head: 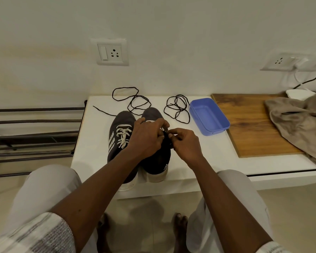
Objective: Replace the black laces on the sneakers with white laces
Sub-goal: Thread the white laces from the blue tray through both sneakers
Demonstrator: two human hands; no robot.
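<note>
Head view, centre of frame. Two sneakers stand side by side on the white desk (217, 157), toes toward the top of the frame. The laced sneaker (119, 123) on the left already carries a white lace (123, 136). The second sneaker (152, 112) lies directly under both hands, its long axis running from the heel at lower centre up to the toe. My left hand (146, 138) curls over its throat, and my right hand (186, 144) pinches at its right eyelet edge. Both are equally near, fingertips almost touching. I judge that they grasp the second white lace (150, 121), of which only a sliver shows. The eyelets, the lace ends and the progress of threading are hidden by the fingers. Two black laces (177, 111) lie loose near the top of the desk, beside a blue tray (211, 123).
</note>
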